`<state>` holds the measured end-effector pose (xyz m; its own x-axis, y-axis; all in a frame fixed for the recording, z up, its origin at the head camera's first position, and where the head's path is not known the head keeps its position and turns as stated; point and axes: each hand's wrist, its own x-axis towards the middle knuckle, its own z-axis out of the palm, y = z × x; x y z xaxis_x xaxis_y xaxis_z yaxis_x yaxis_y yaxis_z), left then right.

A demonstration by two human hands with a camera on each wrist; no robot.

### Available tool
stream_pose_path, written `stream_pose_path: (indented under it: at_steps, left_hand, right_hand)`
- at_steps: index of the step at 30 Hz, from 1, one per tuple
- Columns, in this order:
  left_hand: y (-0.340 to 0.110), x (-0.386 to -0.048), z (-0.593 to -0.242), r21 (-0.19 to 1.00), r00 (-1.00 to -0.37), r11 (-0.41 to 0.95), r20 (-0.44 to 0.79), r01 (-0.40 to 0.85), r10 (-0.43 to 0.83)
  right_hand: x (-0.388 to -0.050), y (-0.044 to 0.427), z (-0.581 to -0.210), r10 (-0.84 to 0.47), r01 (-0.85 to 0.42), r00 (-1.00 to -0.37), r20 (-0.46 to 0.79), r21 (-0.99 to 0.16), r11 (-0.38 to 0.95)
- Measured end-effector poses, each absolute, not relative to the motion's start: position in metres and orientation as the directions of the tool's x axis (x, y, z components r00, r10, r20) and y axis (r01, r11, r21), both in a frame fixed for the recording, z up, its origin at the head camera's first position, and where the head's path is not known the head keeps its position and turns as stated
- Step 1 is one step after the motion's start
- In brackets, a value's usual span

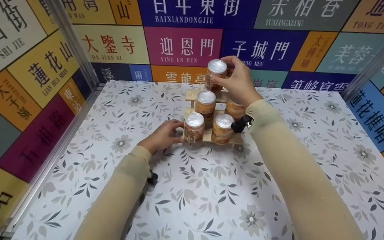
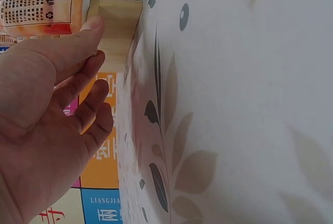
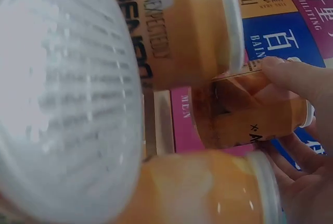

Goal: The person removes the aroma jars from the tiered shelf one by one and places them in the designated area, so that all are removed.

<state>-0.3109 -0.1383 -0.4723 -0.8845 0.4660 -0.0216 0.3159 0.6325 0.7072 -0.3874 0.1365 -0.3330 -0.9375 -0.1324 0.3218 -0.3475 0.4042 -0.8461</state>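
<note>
My right hand (image 1: 240, 78) grips a small can (image 1: 216, 67) with a silver lid and an orange label, upright over the rack's top step. In the right wrist view, thumb and fingers are round that can (image 3: 250, 107). A stepped wooden rack (image 1: 208, 136) carries the other cans. Two stand on its middle step: the left can (image 1: 206, 103) and the right can (image 1: 234, 108), partly behind my right wrist. On the lowest step are a left can (image 1: 194, 128) and a right can (image 1: 223, 128). My left hand (image 2: 57, 94) pinches the rack's wooden end (image 2: 117, 31) beside the lower left can.
The rack stands near the back of a table (image 1: 192, 200) covered in a white leaf-and-flower pattern. Panels with coloured sign blocks (image 1: 182, 46) rise behind and at both sides. Metal posts (image 1: 78, 43) mark the corners.
</note>
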Motion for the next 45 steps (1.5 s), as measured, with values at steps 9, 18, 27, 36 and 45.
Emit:
stream_pose_path:
  at_steps: [9,18,27,36,45]
  left_hand:
    - [-0.136,-0.311,-0.474,0.714,-0.879,0.622,-0.018,0.322,0.476]
    - [-0.134,-0.309,-0.480,0.706,-0.882,0.640,-0.049,0.302,0.470]
    - [-0.134,-0.312,-0.479,0.714,-0.884,0.634,-0.045,0.298,0.466]
    - [-0.137,-0.309,-0.476,0.707,-0.889,0.636,-0.025,0.308,0.458]
    - [-0.139,-0.308,-0.476,0.711,-0.879,0.612,0.017,0.345,0.476]
  right_hand:
    - [-0.379,0.165,-0.325,0.009,-0.386,-0.901,0.434,-0.808,0.445]
    - [-0.368,0.220,-0.343,0.085,-0.342,-0.889,0.451,-0.773,0.534]
    - [-0.353,0.279,-0.359,0.161,-0.238,-0.899,0.408,-0.762,0.602]
    - [-0.343,0.316,-0.372,0.210,-0.198,-0.892,0.400,-0.764,0.614]
    - [-0.336,0.346,-0.399,0.206,-0.135,-0.918,0.338,-0.757,0.639]
